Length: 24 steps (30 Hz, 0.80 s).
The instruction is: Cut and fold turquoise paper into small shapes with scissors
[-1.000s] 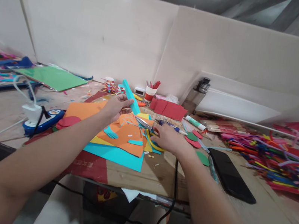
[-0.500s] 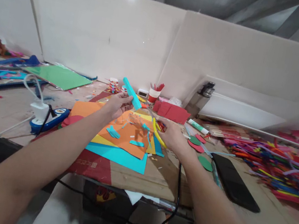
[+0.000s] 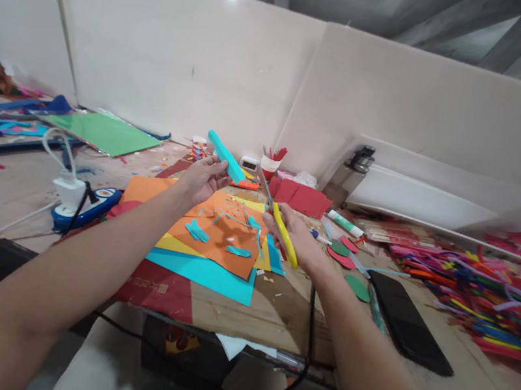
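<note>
Between the thumb and fingers of my left hand is a folded strip of turquoise paper, tilted and raised above the table. My right hand grips yellow-handled scissors, whose blades point up and away, just right of the strip and apart from it. Below both hands lie orange paper sheets strewn with small turquoise scraps. Under them a turquoise sheet and yellow paper stick out.
At right lie a black phone, a glue stick and a heap of coloured pipe cleaners. Red card pieces and a cup stand behind. A blue power strip with cables is at left, near a green sheet.
The scissors have swung more upright in my right hand, with the blades pointing up. My left hand and the turquoise strip have shifted slightly left.
</note>
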{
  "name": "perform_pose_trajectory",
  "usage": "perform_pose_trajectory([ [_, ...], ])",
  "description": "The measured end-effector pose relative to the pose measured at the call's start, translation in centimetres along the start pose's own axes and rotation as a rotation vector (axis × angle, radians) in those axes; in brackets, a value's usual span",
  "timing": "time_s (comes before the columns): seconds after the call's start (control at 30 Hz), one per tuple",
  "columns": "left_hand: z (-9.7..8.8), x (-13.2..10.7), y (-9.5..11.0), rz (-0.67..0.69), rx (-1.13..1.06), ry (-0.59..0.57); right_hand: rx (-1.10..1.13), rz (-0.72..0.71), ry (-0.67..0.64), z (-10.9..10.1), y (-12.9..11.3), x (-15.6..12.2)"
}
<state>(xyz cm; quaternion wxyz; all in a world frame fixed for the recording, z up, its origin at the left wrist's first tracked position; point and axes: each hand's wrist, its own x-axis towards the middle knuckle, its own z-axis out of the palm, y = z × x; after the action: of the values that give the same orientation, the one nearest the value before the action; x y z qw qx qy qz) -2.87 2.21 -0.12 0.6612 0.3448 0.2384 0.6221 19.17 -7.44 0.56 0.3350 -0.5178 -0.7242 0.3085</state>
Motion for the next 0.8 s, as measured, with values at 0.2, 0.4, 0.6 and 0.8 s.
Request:
perform_pose_trajectory([
  [0.2, -0.2, 0.2, 0.2, -0.004, -0.008, 0.036, -0.006, 0.034, -0.155, -0.1, -1.3, -0.7],
  [0.4, -0.2, 0.1, -0.1, -0.016, 0.031, 0.007, 0.027, 0.077, -0.189, 0.3, -1.2, -0.6],
  [0.6, 0.2, -0.3, -0.4, -0.027, 0.074, 0.003, 0.070, 0.044, -0.165, 0.5, -1.1, -0.6],
  [0.8, 0.3, -0.4, -0.4, -0.027, 0.083, 0.000, 0.116, 0.076, -0.169, 0.8, -1.1, -0.6],
])
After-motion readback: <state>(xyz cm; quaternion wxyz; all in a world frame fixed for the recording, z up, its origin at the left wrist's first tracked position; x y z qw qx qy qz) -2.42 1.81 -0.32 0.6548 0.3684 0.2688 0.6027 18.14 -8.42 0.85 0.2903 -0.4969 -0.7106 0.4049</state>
